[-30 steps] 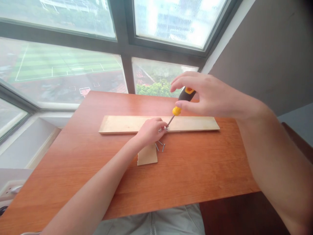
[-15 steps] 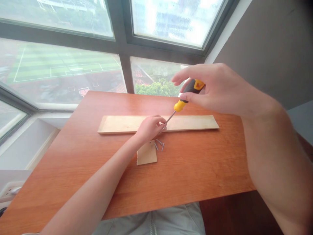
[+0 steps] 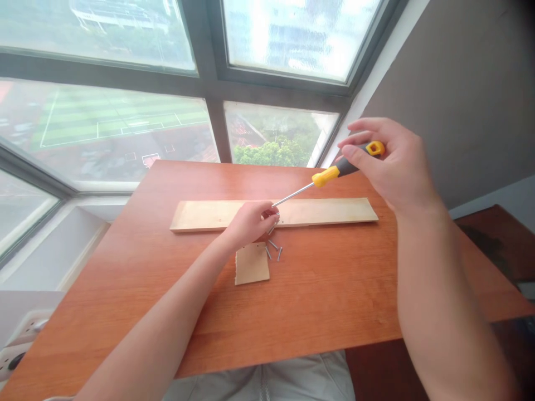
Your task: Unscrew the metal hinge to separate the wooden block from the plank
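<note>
My right hand (image 3: 393, 161) grips the black part of a yellow-and-black screwdriver (image 3: 326, 177), thumb below and fingers curled loosely over it. The metal shaft slants down to the left, and its tip ends at the fingers of my left hand (image 3: 253, 221). Those fingers are closed in a pinch over the front edge of a long pale wooden board (image 3: 330, 211); small silver screws (image 3: 273, 225) poke out from them. Whether the tip touches a screw is hidden. Just right of the left hand, a small dark hole shows in the board.
Nearer to me, a small square wooden piece (image 3: 252, 266) lies on the reddish-brown table (image 3: 326, 289), with several loose screws (image 3: 279, 253) beside its right edge. Large windows (image 3: 209, 83) rise behind the table. A wall socket (image 3: 25, 334) is at the lower left.
My right hand has swung right and tilted the screwdriver lower, so its shaft lies flatter. My left hand has shifted slightly left, uncovering a hole in the board.
</note>
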Motion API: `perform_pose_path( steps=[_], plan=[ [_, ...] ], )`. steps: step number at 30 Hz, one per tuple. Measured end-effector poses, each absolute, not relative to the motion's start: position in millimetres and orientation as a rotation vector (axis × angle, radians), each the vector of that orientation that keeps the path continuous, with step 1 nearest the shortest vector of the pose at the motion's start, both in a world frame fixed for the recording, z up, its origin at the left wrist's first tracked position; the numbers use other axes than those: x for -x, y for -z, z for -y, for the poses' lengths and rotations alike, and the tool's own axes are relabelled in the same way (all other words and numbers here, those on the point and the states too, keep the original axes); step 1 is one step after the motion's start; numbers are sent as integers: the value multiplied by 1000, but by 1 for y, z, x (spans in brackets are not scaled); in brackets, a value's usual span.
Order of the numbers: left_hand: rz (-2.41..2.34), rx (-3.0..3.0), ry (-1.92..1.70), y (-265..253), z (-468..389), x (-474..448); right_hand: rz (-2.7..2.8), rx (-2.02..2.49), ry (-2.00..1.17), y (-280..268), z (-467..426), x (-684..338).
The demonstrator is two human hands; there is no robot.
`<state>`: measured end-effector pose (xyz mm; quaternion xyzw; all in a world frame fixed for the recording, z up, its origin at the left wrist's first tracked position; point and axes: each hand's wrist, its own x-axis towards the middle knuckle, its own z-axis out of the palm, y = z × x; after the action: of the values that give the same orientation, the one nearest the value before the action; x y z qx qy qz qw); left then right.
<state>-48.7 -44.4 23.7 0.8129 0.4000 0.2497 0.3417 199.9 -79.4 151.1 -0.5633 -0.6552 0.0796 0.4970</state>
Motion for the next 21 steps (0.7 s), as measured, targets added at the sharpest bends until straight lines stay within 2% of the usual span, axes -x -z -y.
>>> perform_pose_path(
  steps=[8, 14, 21],
  plan=[
    [-1003, -2201, -446, -32, 49, 57, 1039, 1266, -623, -65, 59, -210],
    [-940, -2205, -472, -30, 49, 58, 701, 1225, -842, -38, 60, -213],
    [-932, -2306, -412, -34, 55, 56, 647, 1289, -877, -23, 63, -217]
  ],
)
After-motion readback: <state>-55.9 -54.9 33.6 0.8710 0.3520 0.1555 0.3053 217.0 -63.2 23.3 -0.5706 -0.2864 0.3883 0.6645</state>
